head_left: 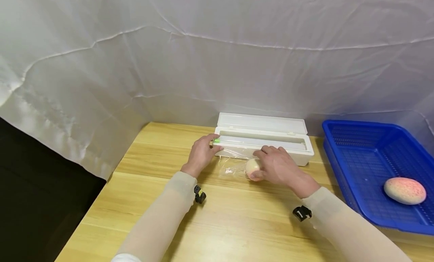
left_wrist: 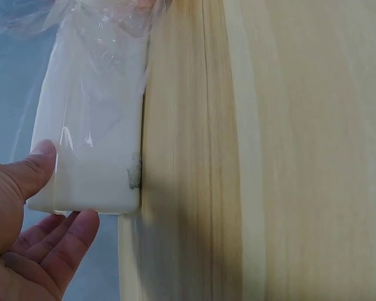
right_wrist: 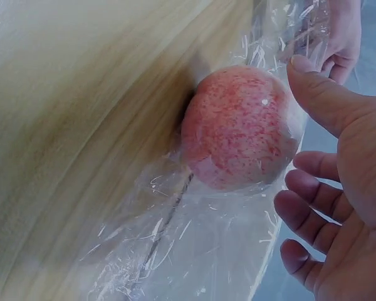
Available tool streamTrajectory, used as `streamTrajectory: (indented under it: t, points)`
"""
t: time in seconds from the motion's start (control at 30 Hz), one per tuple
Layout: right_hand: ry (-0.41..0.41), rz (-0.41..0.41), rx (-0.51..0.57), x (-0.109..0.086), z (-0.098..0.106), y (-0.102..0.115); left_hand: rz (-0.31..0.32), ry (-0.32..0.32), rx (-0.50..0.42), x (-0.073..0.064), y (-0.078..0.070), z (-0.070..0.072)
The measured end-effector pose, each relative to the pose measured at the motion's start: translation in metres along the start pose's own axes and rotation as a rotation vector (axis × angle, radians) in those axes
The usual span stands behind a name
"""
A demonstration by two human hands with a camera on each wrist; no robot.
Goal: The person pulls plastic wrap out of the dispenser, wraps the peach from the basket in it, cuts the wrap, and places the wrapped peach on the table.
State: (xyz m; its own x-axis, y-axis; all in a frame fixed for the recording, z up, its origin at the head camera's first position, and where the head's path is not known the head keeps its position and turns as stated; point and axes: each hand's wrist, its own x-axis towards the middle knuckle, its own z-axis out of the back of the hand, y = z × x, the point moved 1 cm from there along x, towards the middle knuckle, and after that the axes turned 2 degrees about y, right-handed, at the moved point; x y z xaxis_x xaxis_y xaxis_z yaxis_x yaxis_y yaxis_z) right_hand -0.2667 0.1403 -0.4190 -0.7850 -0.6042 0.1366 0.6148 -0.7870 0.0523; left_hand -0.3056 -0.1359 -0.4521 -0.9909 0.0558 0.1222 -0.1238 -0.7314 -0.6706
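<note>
A long white plastic-wrap box [head_left: 300, 158] stands near the back of the table, its lid [head_left: 262, 123] raised. My left hand [head_left: 200, 153] holds the box's left end. In the left wrist view its thumb [left_wrist: 37, 164] lies on one face and its fingers [left_wrist: 72, 248] bend at the end. Clear plastic wrap [head_left: 228, 170] hangs from the box onto the table. A round pink-and-cream peach [right_wrist: 238, 128] lies against the wrap in front of the box. My right hand [head_left: 278, 166] holds it between thumb and fingers; their far contact is hidden.
To the right stands a blue plastic basket [head_left: 342, 171] with another peach [head_left: 405, 190] in it. The wooden table [head_left: 234, 224] ends at the left beside a dark area. A pale cloth sheet [head_left: 237, 73] hangs behind everything.
</note>
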Motion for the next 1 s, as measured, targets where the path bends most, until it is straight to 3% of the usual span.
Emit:
streamTrajectory:
  t: [0.27, 0.4, 0.53, 0.83, 1.0]
  points:
    - [0.076, -0.041, 0.072, 0.002, 0.017, 0.000, 0.000, 0.005, -0.005, 0.000, -0.001, -0.001]
    - [0.066, -0.046, 0.151, 0.011, 0.029, 0.001, 0.001, 0.004, -0.006, 0.000, -0.001, 0.000]
    - [0.004, -0.027, 0.206, 0.028, 0.033, 0.006, 0.007, 0.002, -0.009, -0.002, 0.000, 0.000]
    - [-0.081, -0.066, 0.237, 0.082, 0.019, 0.030, 0.007, -0.007, -0.019, -0.003, 0.002, -0.002]
    - [-0.069, -0.056, 0.228, 0.109, 0.011, 0.045, -0.005, -0.017, -0.032, -0.002, 0.002, -0.002]
